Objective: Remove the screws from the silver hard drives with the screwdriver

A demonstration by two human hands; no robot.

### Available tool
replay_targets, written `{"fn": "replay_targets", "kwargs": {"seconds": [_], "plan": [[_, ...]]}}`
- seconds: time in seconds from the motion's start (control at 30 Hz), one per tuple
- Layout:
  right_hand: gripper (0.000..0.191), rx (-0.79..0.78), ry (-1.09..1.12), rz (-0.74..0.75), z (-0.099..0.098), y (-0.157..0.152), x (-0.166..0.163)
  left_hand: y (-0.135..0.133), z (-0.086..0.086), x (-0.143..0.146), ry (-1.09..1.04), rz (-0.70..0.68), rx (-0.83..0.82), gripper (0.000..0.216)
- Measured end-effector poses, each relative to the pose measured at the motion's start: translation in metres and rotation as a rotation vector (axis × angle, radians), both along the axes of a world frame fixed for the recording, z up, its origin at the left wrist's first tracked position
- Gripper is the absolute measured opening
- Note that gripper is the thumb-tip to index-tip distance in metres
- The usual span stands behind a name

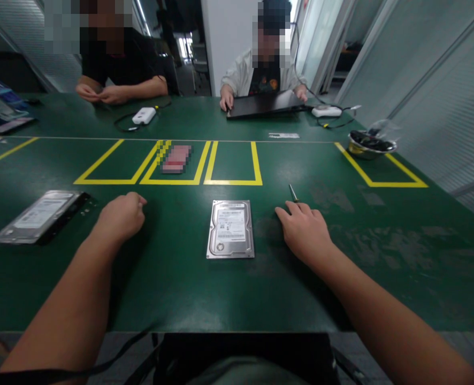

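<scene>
Flat on the green table, label up, lies a silver hard drive [230, 229] between my two hands. To its left, my left hand [121, 216] is closed in a loose fist; whatever its fingers hold, if anything, is hidden. My right hand [304, 227] rests on the table right of the drive, its fingers curled over a screwdriver [291, 192]. Only the metal shaft and a bit of the handle show beyond the fingers. A second hard drive [40, 216] lies further left, with several small screws [86, 210] beside it.
Yellow tape outlines [232, 182] mark the table, one with a pink card-like item [176, 159] in it. A metal bowl [371, 149] of dark items stands at the right. Across the table, one person holds a dark flat panel [267, 104]; another sits near a white box [144, 115] with cables.
</scene>
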State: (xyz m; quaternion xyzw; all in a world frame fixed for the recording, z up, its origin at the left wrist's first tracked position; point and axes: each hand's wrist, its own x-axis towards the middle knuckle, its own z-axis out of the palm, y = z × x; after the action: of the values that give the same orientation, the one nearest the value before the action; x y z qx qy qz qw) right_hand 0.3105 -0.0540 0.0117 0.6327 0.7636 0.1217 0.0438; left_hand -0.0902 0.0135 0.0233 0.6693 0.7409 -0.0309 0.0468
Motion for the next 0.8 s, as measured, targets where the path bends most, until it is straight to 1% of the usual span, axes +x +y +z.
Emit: {"fn": "replay_targets", "kwargs": {"seconds": [0.13,0.3,0.4,0.47,0.63,0.8], "plan": [[0.042,-0.008,-0.005,-0.003,0.000,0.000,0.000,-0.009,-0.004,0.031,-0.112,-0.129,-0.035,0.035],[0.042,-0.005,-0.002,-0.005,0.001,0.000,-0.001,-0.025,-0.008,0.061,-0.261,-0.306,0.077,0.031],[0.041,-0.012,0.000,-0.002,0.002,-0.001,-0.002,-0.031,-0.008,0.073,-0.353,-0.413,0.136,0.028],[0.040,-0.016,0.000,-0.001,0.002,-0.001,-0.002,-0.034,-0.008,0.079,-0.402,-0.460,0.157,0.026],[0.038,-0.012,0.005,0.001,0.003,-0.001,-0.002,-0.040,-0.002,0.088,-0.462,-0.540,0.208,0.026],[0.038,0.001,0.006,0.008,0.003,-0.002,-0.002,-0.042,0.001,0.090,-0.574,-0.505,0.230,0.032]]}}
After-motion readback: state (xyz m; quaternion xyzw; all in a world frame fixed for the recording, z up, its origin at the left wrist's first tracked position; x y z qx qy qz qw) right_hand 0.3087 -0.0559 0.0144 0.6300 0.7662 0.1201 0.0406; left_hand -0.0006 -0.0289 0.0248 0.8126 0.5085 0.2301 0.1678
